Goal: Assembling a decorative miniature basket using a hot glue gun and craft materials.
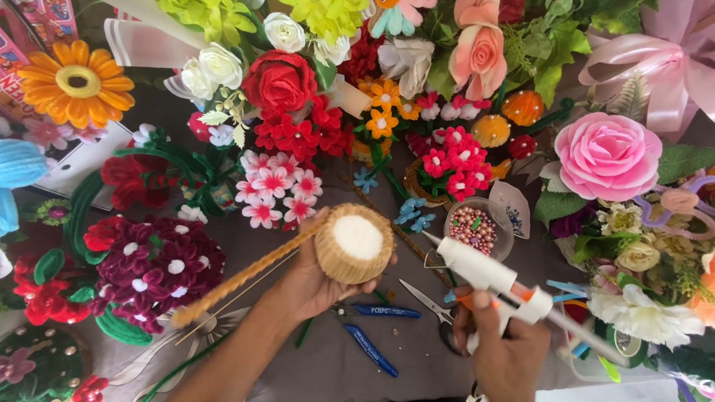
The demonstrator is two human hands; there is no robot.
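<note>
Left hand (311, 283) is clamping a small round woven basket (356, 244) with white foam filling, held above the table (328, 366) with a tan braided cord (236, 280) trailing off it; right hand (506, 357) is gripping a white glue gun (489, 277), nozzle nearing the basket rim. Looks like the gluing step; next move needs the nozzle tip placed precisely at the rim. Blue-handled pliers (373, 332) are lying below.
</note>
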